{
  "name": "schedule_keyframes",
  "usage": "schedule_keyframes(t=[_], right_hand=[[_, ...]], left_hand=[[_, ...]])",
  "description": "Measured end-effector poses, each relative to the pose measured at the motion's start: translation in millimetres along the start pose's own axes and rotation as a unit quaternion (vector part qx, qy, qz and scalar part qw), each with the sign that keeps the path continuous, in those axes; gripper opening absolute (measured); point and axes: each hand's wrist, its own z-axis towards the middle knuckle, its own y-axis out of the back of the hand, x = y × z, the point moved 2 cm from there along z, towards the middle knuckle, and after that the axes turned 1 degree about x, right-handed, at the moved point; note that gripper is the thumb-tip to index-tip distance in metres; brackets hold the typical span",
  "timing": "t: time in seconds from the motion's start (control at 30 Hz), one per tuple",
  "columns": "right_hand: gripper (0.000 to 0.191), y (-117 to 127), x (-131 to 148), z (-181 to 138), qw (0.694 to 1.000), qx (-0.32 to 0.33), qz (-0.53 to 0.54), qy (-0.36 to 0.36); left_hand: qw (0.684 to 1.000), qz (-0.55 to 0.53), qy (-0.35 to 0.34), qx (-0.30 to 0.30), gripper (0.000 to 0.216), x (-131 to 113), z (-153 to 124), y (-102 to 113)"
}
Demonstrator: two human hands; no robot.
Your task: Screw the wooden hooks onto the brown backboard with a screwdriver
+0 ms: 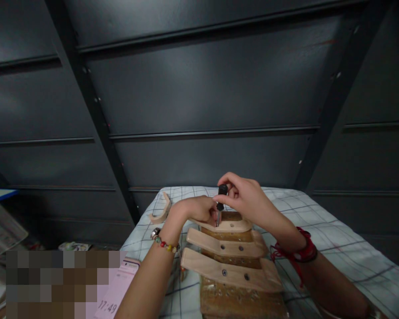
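My right hand [241, 192] grips the black handle of a screwdriver [222, 190], held upright over the farthest curved wooden piece [234, 226]. The fingers of my left hand [199, 209] are bent and pressed together beside the screwdriver's tip, at the left part of that piece; what they pinch, if anything, is hidden. Two more curved wooden pieces, a middle one [213, 241] and a near one [206, 264], lie across a brown block [239, 301] with a glossy, tape-like surface. Each of these two shows two dark screws in its holes.
A loose curved wooden piece [161, 215] lies at the left on the checked cloth [335, 235] covering the table. A phone [118, 288] reading 17:49 is at the lower left, beside a blurred-out area. A dark panelled wall [213, 97] stands behind the table.
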Motion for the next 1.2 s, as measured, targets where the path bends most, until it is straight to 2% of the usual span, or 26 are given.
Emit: schedule_keyframes(t=[0.23, 0.33, 0.47, 0.6, 0.77, 0.97, 1.07, 1.2], right_hand=[[0.020, 1.7, 1.8, -0.5, 1.000, -0.018, -0.020, -0.005], [0.012, 3.4, 2.5, 0.1, 0.999, 0.001, -0.028, 0.019], [0.019, 3.3, 1.5, -0.9, 0.997, 0.046, -0.019, 0.057], [0.023, 1.7, 0.3, -1.8, 0.996, 0.034, -0.028, 0.076], [0.018, 1.9, 3.3, -0.4, 0.998, 0.020, -0.024, 0.060], [0.029, 3.0, 4.3, -1.8, 0.997, 0.039, 0.012, 0.064], [0.022, 3.8, 3.8, -2.1, 0.998, 0.040, 0.007, 0.056], [0.012, 4.0, 5.0, -1.6, 0.999, 0.011, -0.020, 0.028]], left_hand=[[1.000, 0.006, 0.012, -0.002, 0.015, -3.8, -2.1, 1.4], [1.000, 0.015, 0.019, -0.005, 0.015, -2.9, -0.2, 1.0], [0.999, 0.026, 0.020, -0.002, 0.015, -2.8, 1.6, 0.6], [0.999, 0.035, 0.018, -0.002, 0.015, -4.5, 0.3, 1.4], [0.999, 0.043, 0.025, -0.006, 0.017, -5.3, -1.4, 2.0], [0.998, 0.049, 0.030, -0.010, 0.017, -5.1, -2.5, 2.4], [0.998, 0.050, 0.029, -0.012, 0.017, -4.7, -2.3, 2.1], [0.999, 0.047, 0.023, -0.012, 0.017, -4.8, -1.5, 1.7]])
